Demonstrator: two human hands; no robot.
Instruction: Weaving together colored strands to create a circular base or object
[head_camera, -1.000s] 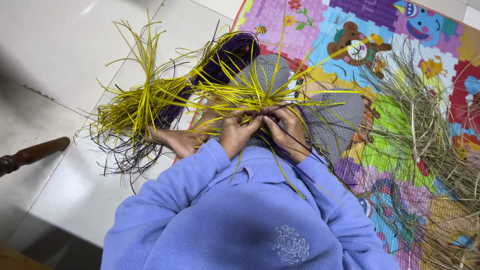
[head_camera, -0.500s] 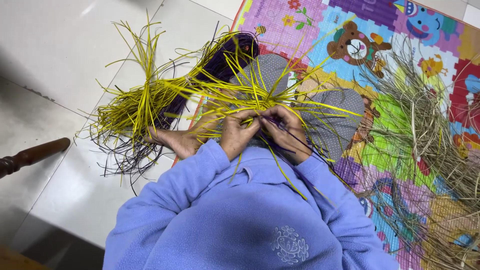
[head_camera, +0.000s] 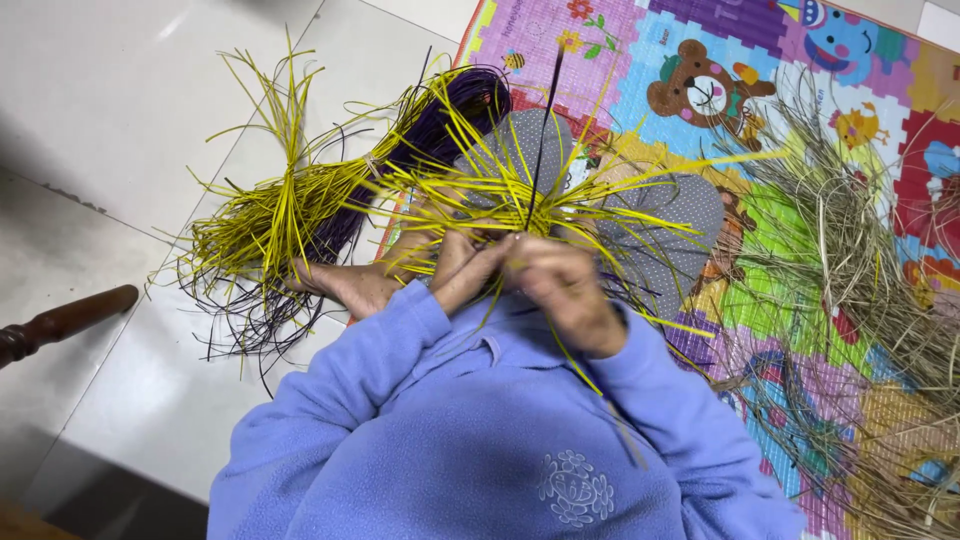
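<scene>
Yellow strips (head_camera: 500, 190) pinched at frame centre by left hand (head_camera: 462, 270) and right hand (head_camera: 560, 285); both closed on them. Dry straw (head_camera: 860, 250) spread at right on play mat (head_camera: 640, 60).

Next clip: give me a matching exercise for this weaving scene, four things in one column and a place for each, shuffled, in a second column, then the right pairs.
Things:
1. yellow strips
2. purple bundle
3. dry grass heap
4. wooden leg

Places:
A. far left, on the tiles
B. pinched by the left hand and right hand
C. right side, on the play mat
D. on the floor at the mat's left edge

Pairs: 1-B, 2-D, 3-C, 4-A
</scene>
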